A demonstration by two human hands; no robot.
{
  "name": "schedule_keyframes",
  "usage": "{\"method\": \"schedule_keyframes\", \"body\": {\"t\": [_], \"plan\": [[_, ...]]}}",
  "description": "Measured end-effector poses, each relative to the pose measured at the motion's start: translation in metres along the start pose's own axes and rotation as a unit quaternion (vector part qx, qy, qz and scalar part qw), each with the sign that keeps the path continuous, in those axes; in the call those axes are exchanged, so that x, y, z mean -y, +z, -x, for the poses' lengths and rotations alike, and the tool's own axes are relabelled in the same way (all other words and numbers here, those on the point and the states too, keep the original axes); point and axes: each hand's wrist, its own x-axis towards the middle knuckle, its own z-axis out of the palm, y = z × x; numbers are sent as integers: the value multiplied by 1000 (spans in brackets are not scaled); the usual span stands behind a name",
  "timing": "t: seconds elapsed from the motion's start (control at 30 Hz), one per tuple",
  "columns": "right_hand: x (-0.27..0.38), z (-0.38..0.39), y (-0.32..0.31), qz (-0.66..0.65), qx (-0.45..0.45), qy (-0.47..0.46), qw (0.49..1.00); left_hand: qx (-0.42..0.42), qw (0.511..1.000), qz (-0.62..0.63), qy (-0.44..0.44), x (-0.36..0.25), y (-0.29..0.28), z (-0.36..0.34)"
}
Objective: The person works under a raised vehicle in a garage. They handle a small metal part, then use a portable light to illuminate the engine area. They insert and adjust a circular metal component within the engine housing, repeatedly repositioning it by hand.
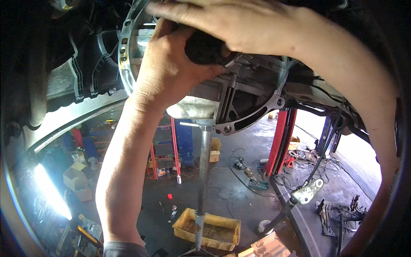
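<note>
High in view, the left hand [165, 70] curls its fingers round a black part [204, 46], its thumb along the lower edge. Over it, the right hand [257, 30], motion-blurred, comes in from the right, fingers stretched across the part's top; whether they grip it, I cannot tell. Just left of the hands curves a metal rim [123, 68]. Below them a pole [204, 167] stands upright, overlapping a yellow tray [220, 244] on the floor [252, 143]. A lit lamp [52, 191] slants at lower left; farther off rises a red post [279, 141].
</note>
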Motion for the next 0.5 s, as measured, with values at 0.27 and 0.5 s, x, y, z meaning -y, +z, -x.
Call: {"method": "schedule_keyframes", "body": {"t": [0.27, 0.5], "plan": [[-13, 19, 12, -196, -144, 406, 881, 0, 999, 7, -40, 1, 2, 3], [10, -5, 24, -153, -237, 345, 895, -8, 998, 22, -52, -4, 3, 2]]}}
